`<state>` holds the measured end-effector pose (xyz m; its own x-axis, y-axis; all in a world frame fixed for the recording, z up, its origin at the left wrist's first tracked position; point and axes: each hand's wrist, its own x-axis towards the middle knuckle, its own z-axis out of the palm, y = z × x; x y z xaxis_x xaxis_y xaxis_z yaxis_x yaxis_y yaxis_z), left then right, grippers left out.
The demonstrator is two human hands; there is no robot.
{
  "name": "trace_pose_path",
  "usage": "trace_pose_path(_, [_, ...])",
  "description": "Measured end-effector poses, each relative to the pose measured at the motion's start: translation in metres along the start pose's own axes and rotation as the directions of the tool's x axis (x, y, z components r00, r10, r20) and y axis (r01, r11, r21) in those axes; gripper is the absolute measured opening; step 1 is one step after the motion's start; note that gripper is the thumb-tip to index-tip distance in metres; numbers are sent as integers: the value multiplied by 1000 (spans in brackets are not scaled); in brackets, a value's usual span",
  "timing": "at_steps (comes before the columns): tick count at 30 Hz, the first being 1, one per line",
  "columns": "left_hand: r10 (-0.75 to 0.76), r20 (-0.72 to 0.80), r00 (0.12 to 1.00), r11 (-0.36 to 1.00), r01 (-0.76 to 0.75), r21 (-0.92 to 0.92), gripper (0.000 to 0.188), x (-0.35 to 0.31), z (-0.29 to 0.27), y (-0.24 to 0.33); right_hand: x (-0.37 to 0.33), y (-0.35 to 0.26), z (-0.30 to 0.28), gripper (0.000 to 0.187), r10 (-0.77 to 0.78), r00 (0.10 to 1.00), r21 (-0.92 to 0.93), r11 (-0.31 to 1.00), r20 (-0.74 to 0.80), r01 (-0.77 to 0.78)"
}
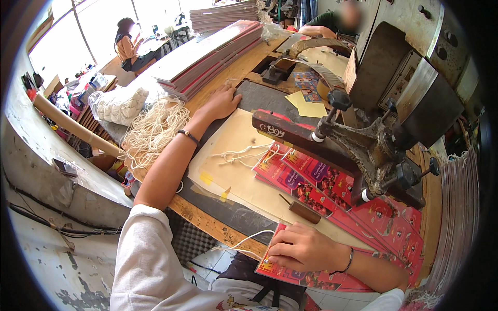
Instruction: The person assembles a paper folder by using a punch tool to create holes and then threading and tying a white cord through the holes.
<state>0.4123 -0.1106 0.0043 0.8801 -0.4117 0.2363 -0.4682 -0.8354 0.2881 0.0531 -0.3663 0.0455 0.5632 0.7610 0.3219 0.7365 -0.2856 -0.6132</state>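
Observation:
My left hand (222, 101) lies with fingers stretched out on the far left corner of the black mat (236, 210), holding nothing. Closer to me, my right hand (303, 248) has its bent fingers closed over the left end of a red printed sheet (311, 279). A white cord (246, 239) loops out of that end toward the left. More red printed sheets (306, 181) lie fanned out under the press arm, with knotted white cords (244, 154) at their far end. Between them and my right hand rests an awl (303, 211) with a brown handle.
The dark metal press (358, 150) overhangs the table's right side. A heap of white cords (155, 127) and a tall stack of sheets (207, 57) stand at left. Another stack (456, 212) rises at right. One person (332, 26) is across the table; another (129, 46) sits far left.

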Motion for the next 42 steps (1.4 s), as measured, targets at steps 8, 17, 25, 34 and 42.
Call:
trace_pose_path(8, [4, -2, 1000, 1000, -4, 15, 57, 0, 1, -1, 0, 0, 1, 13, 1, 1000, 7, 1000, -7, -1])
trace_pose_path(17, [-18, 22, 1000, 1000, 18, 4, 57, 0, 0, 0, 1, -1, 0, 14, 7, 1000, 4, 1000, -5, -7])
trace_pose_path(25, [-12, 16, 1000, 1000, 12, 11, 57, -2, -3, 4, 0, -1, 0, 14, 2, 1000, -2, 1000, -12, -2])
trace_pose_path(34, [-15, 10, 1000, 1000, 14, 20, 57, -3, -3, 2, 0, 0, 1, 13, 0, 1000, 15, 1000, -4, 0])
trace_pose_path(42, [-8, -1, 1000, 1000, 8, 19, 57, 1, 3, -2, 0, -1, 0, 13, 3, 1000, 8, 1000, -2, -3])
